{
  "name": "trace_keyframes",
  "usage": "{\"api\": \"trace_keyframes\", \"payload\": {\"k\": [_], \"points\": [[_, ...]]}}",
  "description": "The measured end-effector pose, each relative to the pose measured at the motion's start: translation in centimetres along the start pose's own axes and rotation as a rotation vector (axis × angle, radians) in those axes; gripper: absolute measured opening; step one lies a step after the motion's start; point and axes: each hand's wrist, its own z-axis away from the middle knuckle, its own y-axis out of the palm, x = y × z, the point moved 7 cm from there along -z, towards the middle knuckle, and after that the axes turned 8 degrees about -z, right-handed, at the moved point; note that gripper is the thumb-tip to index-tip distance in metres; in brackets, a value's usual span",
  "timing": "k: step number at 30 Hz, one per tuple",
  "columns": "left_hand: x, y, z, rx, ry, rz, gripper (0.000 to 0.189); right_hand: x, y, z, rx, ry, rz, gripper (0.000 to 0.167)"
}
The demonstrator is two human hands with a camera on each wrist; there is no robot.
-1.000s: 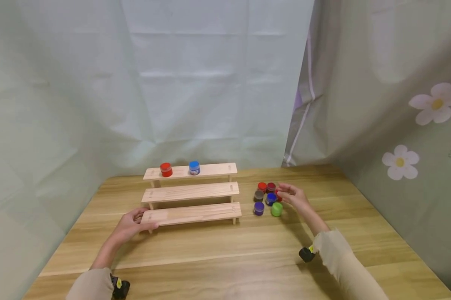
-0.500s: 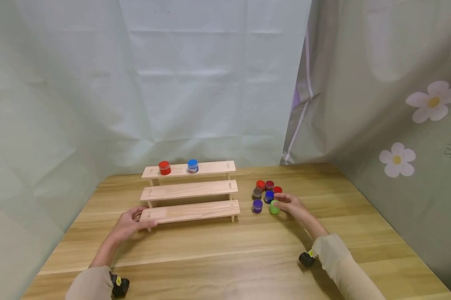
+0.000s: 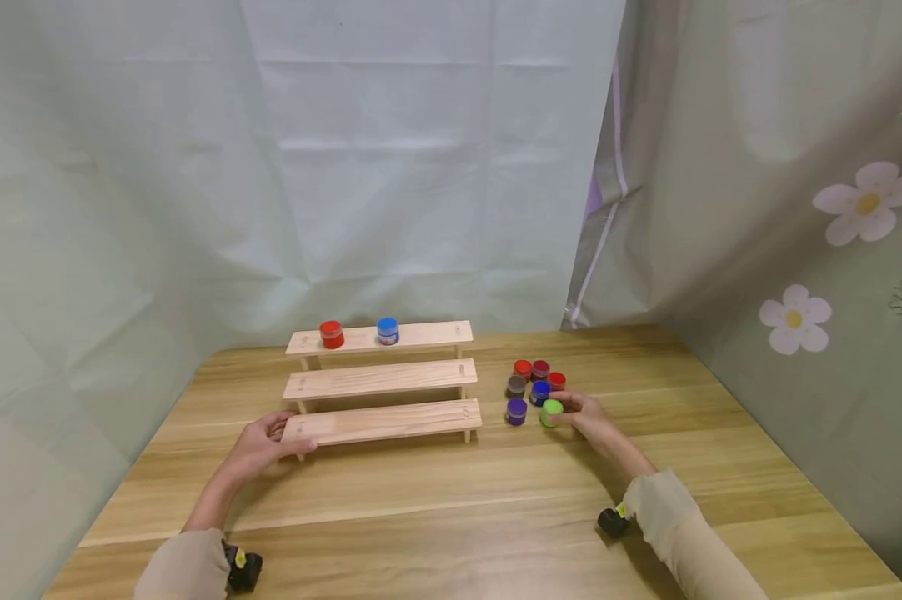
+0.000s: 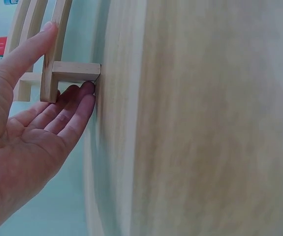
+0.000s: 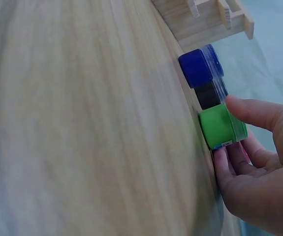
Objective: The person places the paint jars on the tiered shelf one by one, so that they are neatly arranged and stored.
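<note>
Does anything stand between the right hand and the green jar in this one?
Nothing visible does: the right hand is at the green jar, thumb and fingers on either side of it. The blue jar sits just behind and the purple jar to its left, neither in between.

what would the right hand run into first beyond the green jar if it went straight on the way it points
Probably the dark blue jar, which sits just ahead of the right hand in the head view, though the gap is unclear.
</note>
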Motion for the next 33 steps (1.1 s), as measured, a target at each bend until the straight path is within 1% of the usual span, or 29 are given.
{"api": "trace_keyframes", "payload": {"k": [4, 6, 10, 14, 18, 25, 30, 33], "points": [[0.0, 0.1, -0.1, -0.004, 0.005, 0.008, 0.076, 0.1, -0.2, 0.1, -0.011, -0.010, 0.013, 0.057], [-0.1, 0.2, -0.2, -0.006, 0.008, 0.010, 0.075, 0.1, -0.3, 0.2, -0.018, -0.005, 0.017, 0.057], [-0.1, 0.2, -0.4, -0.010, 0.011, 0.007, 0.075, 0.3, -0.7, 0.2, -0.035, 0.019, -0.010, 0.056], [0.0, 0.1, -0.4, -0.008, 0.012, 0.000, 0.076, 1.1, -0.9, 0.2, -0.035, 0.014, -0.021, 0.056], [0.3, 0.0, -0.3, 0.000, 0.009, -0.009, 0.077, 2.4, -0.8, 0.0, -0.028, -0.010, -0.024, 0.056], [0.4, 0.1, -0.1, -0.003, 0.010, 0.008, 0.075, 5.9, 0.2, -0.7, -0.013, -0.058, -0.017, 0.055], [0.2, 0.0, -0.1, -0.009, 0.017, -0.002, 0.076, 10.0, 1.9, -1.3, 0.019, -0.102, -0.004, 0.053], [0.2, 0.0, 0.0, -0.010, 0.015, -0.001, 0.077, 12.5, 3.4, -1.7, 0.056, -0.126, 0.014, 0.053]]}}
